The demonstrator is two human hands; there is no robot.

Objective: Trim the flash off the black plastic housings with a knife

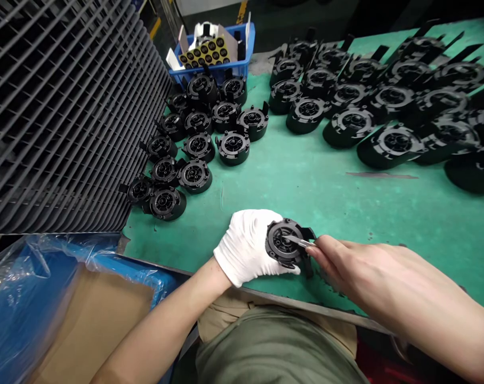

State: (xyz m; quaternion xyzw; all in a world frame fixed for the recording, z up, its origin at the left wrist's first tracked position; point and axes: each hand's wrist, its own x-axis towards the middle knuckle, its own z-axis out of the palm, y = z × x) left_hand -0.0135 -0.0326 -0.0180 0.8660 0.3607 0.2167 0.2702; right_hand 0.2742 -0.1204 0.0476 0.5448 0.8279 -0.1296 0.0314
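Note:
My left hand, in a white glove, is wrapped round a round black plastic part and holds it just above the green table mat near the front edge. My bare right hand pinches a thin metal tool whose tip rests on the face of that part. The right fingers are closed on the tool.
Several similar black round parts lie grouped at the left-centre of the mat. Larger black parts fill the back right. A blue bin stands at the back. Grey slatted panels lie on the left. A plastic-lined cardboard box sits at lower left.

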